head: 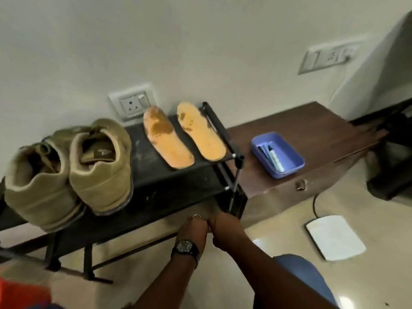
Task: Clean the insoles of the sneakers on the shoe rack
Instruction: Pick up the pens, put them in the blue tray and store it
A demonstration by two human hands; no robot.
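**Insoles out on the top shelf, hands low at the rack's front corner**

Found the left insole (167,139) and the right insole (200,134) lying side by side on the right half of the black shoe rack (151,157), on its top shelf, toe ends toward the wall. Saw broad brown blotches across the forefoot and along the edges of the left insole. Saw fewer, smaller marks near the toe of the right insole.

Noted the left sneaker (38,188) and the right sneaker (102,175), both olive suede, on the left half of the same shelf. Saw them pressed together, heels toward the camera, apart from the insoles.

Spotted both hands below the shelf's front edge, just beside the rack's right front post (236,181). Saw the left hand (194,228), with a ring (196,216) on one finger and a dark wristwatch (184,246) on the wrist, held against the right hand (225,230). Saw the fingers of both curled inward. Made out a tan fold (208,207) just above the knuckles, but could not tell a grip on it from plain clenching.

Noted a brown wooden cabinet (312,126) right of the rack, carrying a blue tray (287,173) with markers (273,158) inside. Noted a wall socket (133,103) behind the shelf, a switch plate (330,55) higher on the wall, and a flat white pad (334,237) on the floor near a dark cable (314,204).
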